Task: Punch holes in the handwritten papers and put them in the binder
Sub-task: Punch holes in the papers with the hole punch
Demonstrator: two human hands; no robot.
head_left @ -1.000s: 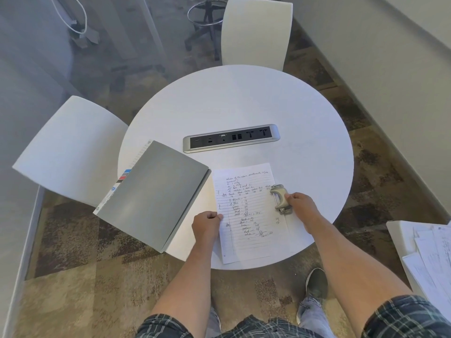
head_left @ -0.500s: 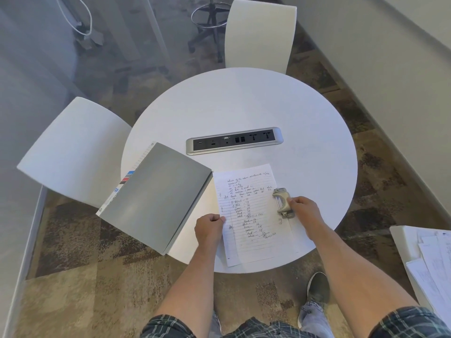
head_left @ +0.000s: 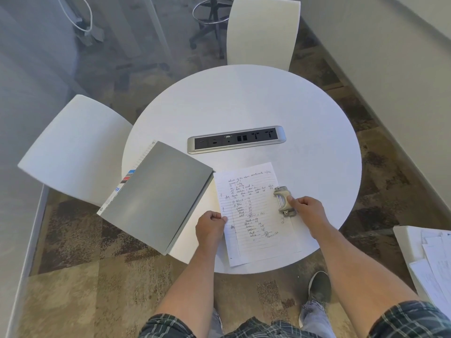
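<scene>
We find the far half of the round desk point(head_left: 244, 98) bare beyond the power strip point(head_left: 236, 139), which lies across the middle as a low ridge. The near half is crowded. The closed grey binder point(head_left: 156, 196) fills the left side and overhangs the rim, its spine edge just beside the handwritten paper point(head_left: 253, 215). Our left hand point(head_left: 210, 226) sits in the narrow gap between them. Our right hand point(head_left: 308, 209) and the hole punch point(head_left: 283, 201) block the sheet's right edge. Open desk remains right of the punch and between the paper's top and the strip. White chairs point(head_left: 73, 152) stand at the left and far rims.
</scene>
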